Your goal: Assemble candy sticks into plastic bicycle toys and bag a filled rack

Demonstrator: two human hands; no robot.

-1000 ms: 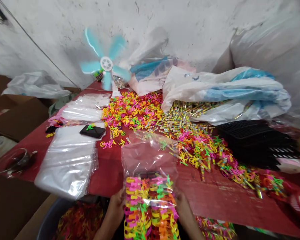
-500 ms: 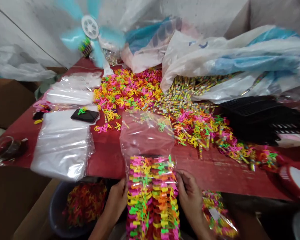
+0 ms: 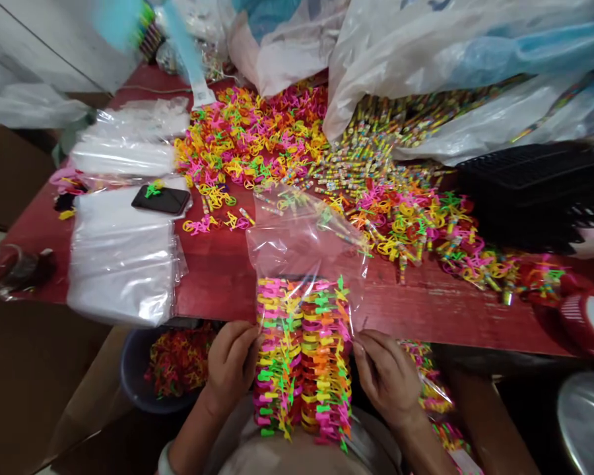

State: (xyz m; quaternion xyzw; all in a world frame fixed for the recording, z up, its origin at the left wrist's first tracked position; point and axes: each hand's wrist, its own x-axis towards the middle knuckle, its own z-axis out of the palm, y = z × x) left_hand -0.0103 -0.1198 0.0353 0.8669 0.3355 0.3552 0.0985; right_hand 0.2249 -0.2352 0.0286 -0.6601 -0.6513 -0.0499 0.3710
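A clear plastic bag (image 3: pixel 307 254) reaches from the red table down towards my lap, around two rows of colourful plastic toys (image 3: pixel 304 356) in pink, yellow, green and orange. My left hand (image 3: pixel 233 361) pinches the bag's left edge beside the toys. On the other side, my right hand (image 3: pixel 389 373) pinches the right edge between thumb and fingers. The bag's upper part lies loose and see-through on the table, its far end over a few scattered pieces. A dark band shows at the top of the rows.
On the red table (image 3: pixel 212 284) are flat plastic bags (image 3: pixel 121 257), a phone (image 3: pixel 161 200), loose toys (image 3: pixel 257 142), small patterned tubes (image 3: pixel 361 155) and black trays (image 3: pixel 534 191). A fan's blurred blades turn at the back left. Below the edge sits a basin (image 3: pixel 138 376) of toys.
The view has tilted down, so the table appears higher. Both hands still hold the bag's sides; its upper part has spread wider, and the lower ends of the toy rows now show.
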